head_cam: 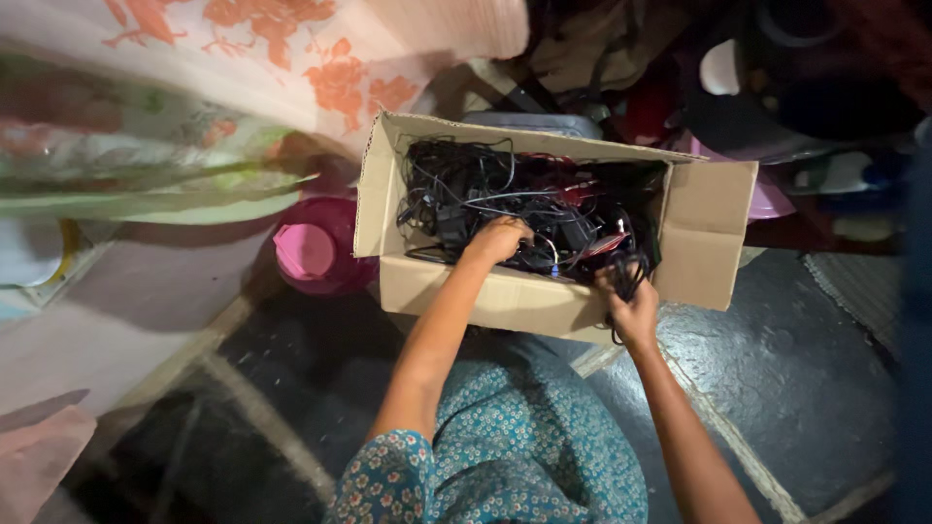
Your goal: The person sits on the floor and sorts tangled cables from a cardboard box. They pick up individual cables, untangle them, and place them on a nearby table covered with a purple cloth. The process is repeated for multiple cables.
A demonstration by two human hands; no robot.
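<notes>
An open cardboard box (704,233) stands on the dark floor in front of me, full of tangled black cables and chargers (485,184) with a few red wires among them. My left hand (497,239) reaches inside the box and rests on the cable pile, fingers curled into it. At the box's near right edge my right hand (631,306) is closed around a bundle of black cable (629,274) that hangs over the rim. My lap in blue flowered cloth (515,446) is just below the box.
A pink plastic bucket (313,250) stands left of the box. Floral fabric (291,58) hangs at the upper left. Dark bags, a pink basin (767,199) and other household items crowd the space behind and right of the box.
</notes>
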